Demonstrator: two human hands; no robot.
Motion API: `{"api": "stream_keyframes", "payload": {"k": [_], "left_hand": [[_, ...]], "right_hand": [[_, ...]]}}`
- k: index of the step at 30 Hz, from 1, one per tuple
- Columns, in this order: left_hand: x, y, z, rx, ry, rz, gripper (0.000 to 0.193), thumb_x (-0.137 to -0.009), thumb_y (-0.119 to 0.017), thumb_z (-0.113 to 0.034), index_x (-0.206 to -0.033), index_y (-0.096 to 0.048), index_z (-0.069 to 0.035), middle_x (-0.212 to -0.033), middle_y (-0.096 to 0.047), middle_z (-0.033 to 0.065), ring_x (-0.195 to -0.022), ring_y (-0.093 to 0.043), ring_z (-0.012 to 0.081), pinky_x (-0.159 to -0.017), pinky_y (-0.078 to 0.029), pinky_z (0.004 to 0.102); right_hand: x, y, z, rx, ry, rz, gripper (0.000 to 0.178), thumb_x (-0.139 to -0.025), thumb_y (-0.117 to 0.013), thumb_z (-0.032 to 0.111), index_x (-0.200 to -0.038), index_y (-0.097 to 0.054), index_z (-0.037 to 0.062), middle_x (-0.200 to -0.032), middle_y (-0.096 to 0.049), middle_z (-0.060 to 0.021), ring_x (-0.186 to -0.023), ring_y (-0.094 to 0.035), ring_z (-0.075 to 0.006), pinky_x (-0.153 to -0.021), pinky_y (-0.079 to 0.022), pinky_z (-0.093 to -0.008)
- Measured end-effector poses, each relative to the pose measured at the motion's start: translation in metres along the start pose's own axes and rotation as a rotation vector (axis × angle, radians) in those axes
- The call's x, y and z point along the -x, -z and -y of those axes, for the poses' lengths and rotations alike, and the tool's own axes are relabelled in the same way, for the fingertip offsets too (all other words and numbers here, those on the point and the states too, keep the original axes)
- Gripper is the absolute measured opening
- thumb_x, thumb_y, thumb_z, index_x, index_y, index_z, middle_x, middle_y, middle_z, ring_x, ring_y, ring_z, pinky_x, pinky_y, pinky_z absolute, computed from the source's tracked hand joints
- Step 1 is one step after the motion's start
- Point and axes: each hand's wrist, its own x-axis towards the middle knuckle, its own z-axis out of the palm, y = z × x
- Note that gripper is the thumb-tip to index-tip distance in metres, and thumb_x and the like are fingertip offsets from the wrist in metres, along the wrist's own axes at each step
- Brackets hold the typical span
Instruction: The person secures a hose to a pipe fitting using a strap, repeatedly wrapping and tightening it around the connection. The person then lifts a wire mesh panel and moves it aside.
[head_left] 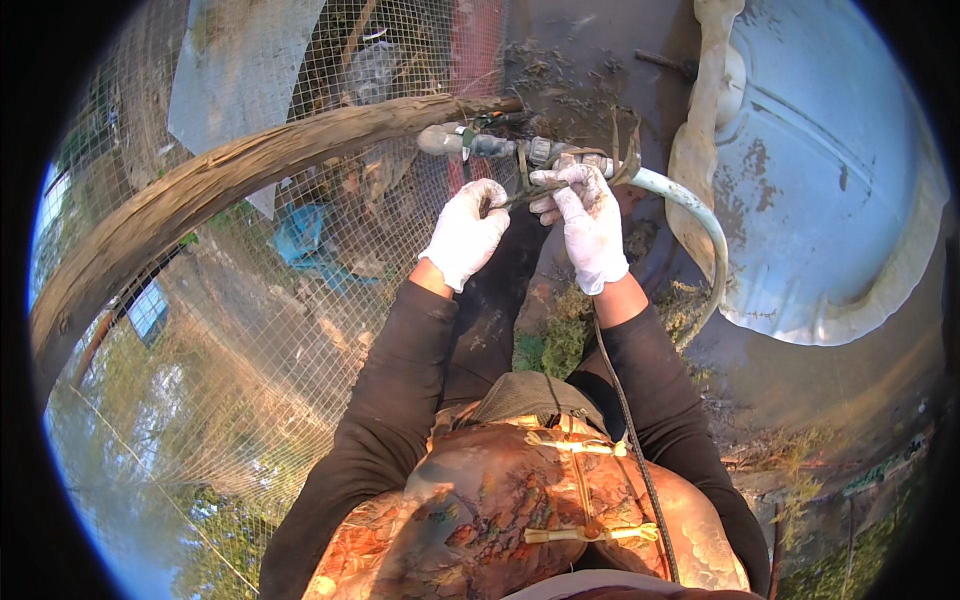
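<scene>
Both of my hands wear thin white gloves smudged with dirt. Between them runs a dark greenish-brown strip of cord (522,196). Its left part is pinched in my left hand (466,235), fingers curled closed. My right hand (592,225) closes thumb and fingers on the cord just below a pipe. That pipe (492,146), grey-white with a ridged fitting, lies across beyond my hands. Strips of the same cord loop around it, one standing up (630,140) to the right. A pale hose (705,218) bends from the pipe's right end down toward the ground.
A thick wooden pole (250,155) slants across the left, its tip beside the pipe. Wire mesh (290,350) stretches below and behind it. A large light-blue tank (820,180) lies at the right on muddy, wet ground (620,50). Blue plastic (305,235) shows beyond the mesh.
</scene>
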Motion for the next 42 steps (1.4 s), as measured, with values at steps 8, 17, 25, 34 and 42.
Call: {"api": "stream_keyframes", "payload": {"k": [8,17,25,34,42], "left_hand": [[-0.006,-0.008,-0.012,0.558,0.141,0.025,0.022,-0.097,-0.066,-0.012,-0.117,-0.061,-0.004,-0.105,-0.068,0.0036,-0.091,-0.064,0.0127,-0.083,-0.051,0.0278],[-0.004,-0.020,-0.003,0.598,0.155,-0.112,0.017,-0.098,-0.065,-0.014,-0.110,-0.067,-0.002,-0.097,-0.070,0.0023,-0.088,-0.064,0.0106,-0.081,-0.052,0.0261],[-0.007,-0.010,0.000,0.618,0.067,-0.149,0.016,-0.099,-0.057,-0.017,-0.103,-0.068,-0.006,-0.107,-0.073,0.0072,-0.094,-0.066,0.0170,-0.086,-0.051,0.0335],[-0.024,0.010,0.025,0.475,-0.084,-0.285,0.010,-0.098,-0.063,-0.012,-0.096,-0.068,-0.004,-0.089,-0.071,0.0034,-0.083,-0.065,0.0123,-0.079,-0.051,0.0275],[-0.024,0.026,0.020,-0.021,-0.153,-0.404,0.016,-0.100,-0.063,-0.020,-0.098,-0.067,-0.004,-0.073,-0.061,0.0012,-0.069,-0.063,0.0138,-0.066,-0.049,0.0292]], "right_hand": [[0.012,0.005,-0.013,0.407,0.241,0.110,0.020,-0.094,-0.058,-0.001,-0.114,-0.061,0.0023,-0.120,-0.067,-0.0108,-0.104,-0.065,-0.0170,-0.092,-0.052,-0.0309],[0.015,-0.001,-0.008,0.823,0.386,-0.053,0.031,-0.090,-0.065,0.002,-0.120,-0.065,0.0091,-0.099,-0.068,-0.0111,-0.084,-0.069,-0.0261,-0.080,-0.056,-0.0331],[0.008,0.001,-0.012,1.018,0.350,0.090,0.018,-0.091,-0.068,0.011,-0.108,-0.065,0.0070,-0.098,-0.070,-0.0147,-0.089,-0.069,-0.0341,-0.078,-0.055,-0.0381],[0.014,0.025,-0.006,0.880,0.293,0.162,0.020,-0.090,-0.068,0.013,-0.109,-0.065,0.0059,-0.100,-0.069,-0.0139,-0.088,-0.069,-0.0328,-0.080,-0.055,-0.0375],[0.017,0.030,-0.006,0.830,0.302,0.209,0.022,-0.088,-0.069,0.008,-0.108,-0.064,0.0041,-0.098,-0.067,-0.0123,-0.084,-0.067,-0.0269,-0.079,-0.054,-0.0336]]}}
